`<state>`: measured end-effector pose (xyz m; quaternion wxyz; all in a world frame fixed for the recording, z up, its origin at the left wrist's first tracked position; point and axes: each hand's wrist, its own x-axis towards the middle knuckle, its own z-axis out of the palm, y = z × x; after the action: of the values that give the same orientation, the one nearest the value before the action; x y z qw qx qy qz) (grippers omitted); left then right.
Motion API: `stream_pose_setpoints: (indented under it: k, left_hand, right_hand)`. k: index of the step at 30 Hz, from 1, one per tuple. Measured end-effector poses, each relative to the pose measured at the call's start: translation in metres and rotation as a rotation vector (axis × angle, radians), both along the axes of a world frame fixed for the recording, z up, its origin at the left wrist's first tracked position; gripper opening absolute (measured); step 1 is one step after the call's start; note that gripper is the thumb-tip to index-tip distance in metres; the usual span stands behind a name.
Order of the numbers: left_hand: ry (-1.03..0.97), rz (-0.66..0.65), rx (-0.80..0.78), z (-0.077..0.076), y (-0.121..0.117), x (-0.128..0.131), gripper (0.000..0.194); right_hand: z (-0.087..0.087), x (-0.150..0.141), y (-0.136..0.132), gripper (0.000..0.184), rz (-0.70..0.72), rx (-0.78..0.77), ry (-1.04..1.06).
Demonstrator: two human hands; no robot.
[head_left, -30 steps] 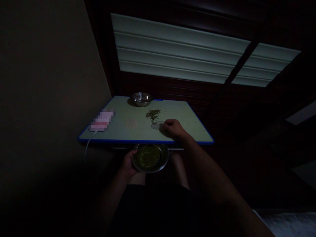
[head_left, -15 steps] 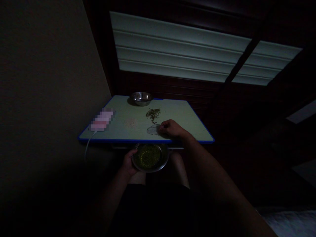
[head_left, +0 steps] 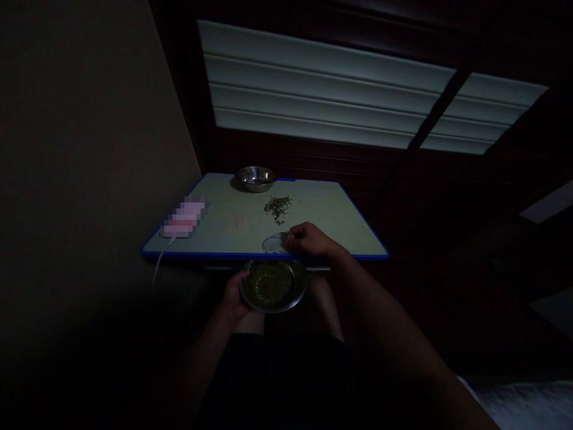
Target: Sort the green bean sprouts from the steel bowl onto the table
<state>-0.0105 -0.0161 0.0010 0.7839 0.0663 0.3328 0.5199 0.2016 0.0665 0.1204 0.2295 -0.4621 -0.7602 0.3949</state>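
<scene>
My left hand [head_left: 236, 294] is closed on the left rim of a metal bowl [head_left: 299, 298], held just below the table's front edge. Small green beans [head_left: 270, 283], which look like mung beans, cover the bowl's bottom. Above the table's front part, my right hand [head_left: 308, 239] pinches a clear rounded plastic piece [head_left: 274, 242], its lower edge close to the table edge. A few dark grains lie along that edge of the plastic. Beyond it, a loose pile of the same small beans [head_left: 278, 207] is spread on the pale tabletop [head_left: 331, 206].
A second metal bowl [head_left: 256, 179] stands at the table's back edge. On the left lies a blurred-out pinkish device [head_left: 184, 218] with a white cable [head_left: 157, 269] hanging down. A wall [head_left: 89, 149] rises at the left, and dark wooden panels stand behind.
My right hand has drawn the plastic piece slightly toward me, to the table's front edge, with a few grains along it. My left hand and its bowl have hardly moved.
</scene>
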Motion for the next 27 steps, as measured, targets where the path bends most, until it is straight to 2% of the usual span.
stream_pose_setpoints:
  k: [7, 15, 20, 23, 27]
  left_hand:
    - [-0.037, -0.013, 0.016, 0.0, 0.0, 0.0, 0.034]
    - [0.014, 0.023, -0.006, 0.0, 0.001, 0.001, 0.026]
    - [0.001, -0.007, -0.002, -0.005, 0.001, -0.001, 0.026]
    - [-0.018, -0.007, 0.003, -0.005, 0.002, -0.002, 0.026]
    - [-0.036, -0.02, 0.009, -0.006, 0.002, -0.003, 0.029]
  right_hand:
    - [0.005, 0.001, -0.007, 0.018, 0.011, -0.03, 0.016]
    - [0.002, 0.001, -0.008, 0.02, 0.06, -0.043, 0.023]
    - [0.003, 0.001, -0.006, 0.019, 0.068, -0.056, 0.067]
    - [0.002, 0.001, 0.003, 0.019, -0.035, -0.038, 0.162]
    - [-0.009, 0.0, 0.02, 0.016, -0.276, 0.057, 0.277]
